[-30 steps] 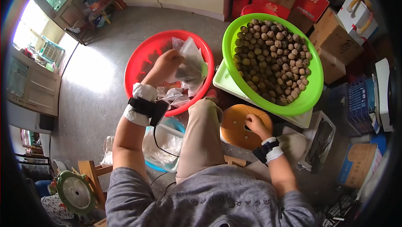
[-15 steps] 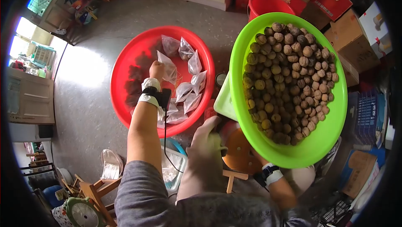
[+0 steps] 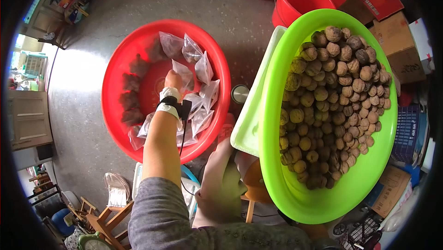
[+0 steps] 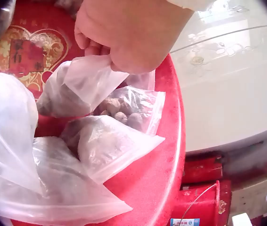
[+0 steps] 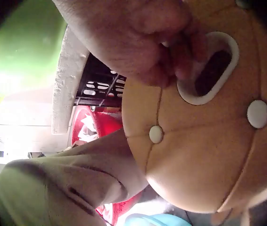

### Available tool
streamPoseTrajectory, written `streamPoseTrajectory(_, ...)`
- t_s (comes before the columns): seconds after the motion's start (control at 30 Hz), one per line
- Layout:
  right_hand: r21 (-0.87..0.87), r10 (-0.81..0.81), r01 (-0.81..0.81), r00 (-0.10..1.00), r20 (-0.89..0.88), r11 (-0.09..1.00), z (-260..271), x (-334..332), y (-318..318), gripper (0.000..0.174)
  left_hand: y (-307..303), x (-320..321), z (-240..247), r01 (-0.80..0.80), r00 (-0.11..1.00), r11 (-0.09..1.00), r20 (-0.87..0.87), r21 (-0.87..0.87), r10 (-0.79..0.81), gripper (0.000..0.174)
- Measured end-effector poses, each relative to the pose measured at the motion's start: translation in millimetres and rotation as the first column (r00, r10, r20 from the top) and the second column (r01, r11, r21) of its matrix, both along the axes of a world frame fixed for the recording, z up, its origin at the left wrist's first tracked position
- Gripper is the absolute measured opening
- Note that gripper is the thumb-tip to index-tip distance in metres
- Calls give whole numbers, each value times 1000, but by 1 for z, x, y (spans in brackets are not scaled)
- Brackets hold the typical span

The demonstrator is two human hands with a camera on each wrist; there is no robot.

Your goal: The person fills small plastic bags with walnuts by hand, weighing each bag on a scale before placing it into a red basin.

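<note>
In the head view my left hand [image 3: 173, 81] reaches into a red basin [image 3: 110, 84] and pinches the top of a clear plastic bag [image 3: 184, 75]. Up close in the left wrist view, the curled fingers of that hand [image 4: 128, 37] grip the gathered bag [image 4: 74, 89], whose dark contents hang below. Other bags lie around it, one showing walnuts [image 4: 119, 115]. My right hand [image 5: 143, 40], hidden in the head view, has its fingers curled over the rim of the oval hole in a tan cushioned stool [image 5: 190, 155]; the fingertips are partly hidden.
A tilted green basin [image 3: 318, 206] full of walnuts rests over a pale foam box [image 3: 258, 98] on the right. Behind it stand a red bucket [image 3: 281, 12] and cartons [image 3: 392, 33]. A metal-topped round object [image 3: 239, 94] sits between the basins.
The view has moved forward, closer to both basins. My left hand has lowered its bag to the middle of the red basin. My right hand has gone out of the head view behind the green basin.
</note>
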State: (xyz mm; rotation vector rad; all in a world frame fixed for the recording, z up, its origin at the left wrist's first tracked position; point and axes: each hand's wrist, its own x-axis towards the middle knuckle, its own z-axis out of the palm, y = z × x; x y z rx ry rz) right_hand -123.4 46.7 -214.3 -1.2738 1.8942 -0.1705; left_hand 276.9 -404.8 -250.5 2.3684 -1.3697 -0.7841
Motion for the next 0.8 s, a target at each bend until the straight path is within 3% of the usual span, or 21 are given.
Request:
streamPoseTrajectory(0.07, 9, 5, -5, 1000, -2, 1000, 1, 0, 0, 6, 0, -7, 0, 22, 998, 1000, 53, -9, -21, 25)
streamPoseTrajectory(0.2, 20, 13, -13, 1000, -5, 1000, 2, 1, -2, 6, -2, -18, -19, 55, 998, 998, -7, -25, -55, 24)
streamPoseTrajectory(0.33, 23, 24, -23, 1000, -10, 999, 4, -1, -4, 6, -8, -21, -34, -9, 845, 998, -534, 68, 44, 24)
streamPoseTrajectory(0.43, 9, 32, -32, 999, -12, 999, 4, -2, -8, 6, -7, -21, -13, -130, 781, 988, -605, 89, 157, 26)
streamPoseTrajectory(0.57, -21, 53, -53, 998, -20, 998, 5, -3, -14, 6, 2, 2, 2, -146, 749, 986, -643, 77, 161, 26)
streamPoseTrajectory(0.7, -79, 84, -86, 996, -25, 993, 8, -3, -21, 7, 25, 30, 15, -57, 691, 998, -720, 32, 63, 23)
streamPoseTrajectory(0.8, -132, 116, -119, 993, -35, 984, 10, -2, -26, 7, 61, 40, 45, -84, 652, 995, -758, -50, 17, 21)
